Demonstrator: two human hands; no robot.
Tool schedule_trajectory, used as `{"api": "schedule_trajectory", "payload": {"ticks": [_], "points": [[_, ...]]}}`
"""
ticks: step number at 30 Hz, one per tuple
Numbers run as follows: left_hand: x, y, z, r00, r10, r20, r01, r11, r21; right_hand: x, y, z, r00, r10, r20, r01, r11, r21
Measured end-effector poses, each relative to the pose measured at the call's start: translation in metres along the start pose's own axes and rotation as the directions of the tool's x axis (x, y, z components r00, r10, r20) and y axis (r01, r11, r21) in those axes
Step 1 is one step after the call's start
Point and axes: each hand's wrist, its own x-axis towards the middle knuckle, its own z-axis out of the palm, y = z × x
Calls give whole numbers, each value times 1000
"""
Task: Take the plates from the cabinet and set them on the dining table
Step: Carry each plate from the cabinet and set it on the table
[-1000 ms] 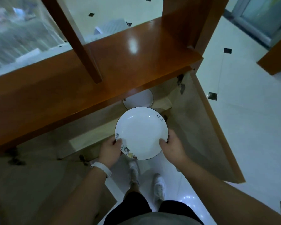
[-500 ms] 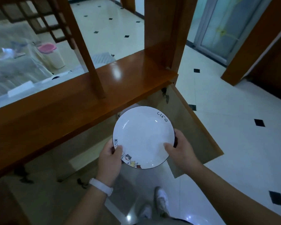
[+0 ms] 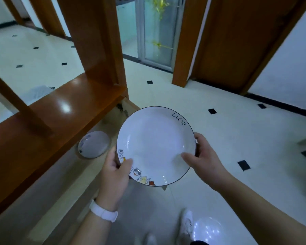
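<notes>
Hands frame the plate [image 3: 155, 145] from both sides in my feed. My view has the left hand [image 3: 113, 172] gripping the near-left rim, thumb lying on the printed border and fingers curled beneath; a white wristband [image 3: 102, 212] sits on that wrist. The right hand [image 3: 203, 160] holds the right rim, thumb stretched onto the inner face, fingers wrapped under the edge. Both forearms reach forward, and I see the plate held face-up above the tiled floor [image 3: 219, 89], just beside the wooden cabinet [image 3: 60, 106]. A second plate [image 3: 94, 146] lies inside, under the cabinet's top. Handwritten "Life" runs along the far-right rim; small cartoon figures line the near-left rim.
</notes>
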Motion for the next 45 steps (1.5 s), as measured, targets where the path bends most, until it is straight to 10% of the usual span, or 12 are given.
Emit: {"api": "schedule_trajectory", "payload": {"ticks": [26,45], "points": [[-113,-8,510,728,-83,680,-3,992,125,-147,149,-444,800,59,-597,51,985,165],[-212,-56,777,353,-220,909,58,975,214,-244,227,-622,451,284,-846,15,945,325]]}}
